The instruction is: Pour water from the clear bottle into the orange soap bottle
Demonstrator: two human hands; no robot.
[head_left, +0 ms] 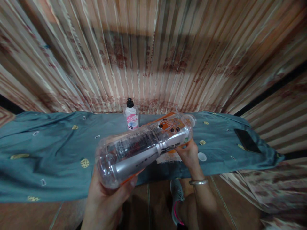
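A large clear plastic bottle [134, 156] with an orange and silver label is held tilted above the cloth-covered table, its neck end up toward the right. Around its base, at the lower left, my left hand [107, 198] is closed. My right hand [189, 153] grips the bottle from below near the neck; its fingers are partly hidden behind the plastic. A small white round cap [202, 156] lies on the cloth just right of my right hand. Under the bottle lies a pale, cloth-like piece [169, 157], mostly covered.
Behind the bottle stands a small clear bottle [131, 117] with a black top and pink label. A dark phone-like slab [247, 140] lies at the table's right. Teal cloth [59, 153] covers the table, with a patterned curtain [144, 64] behind it.
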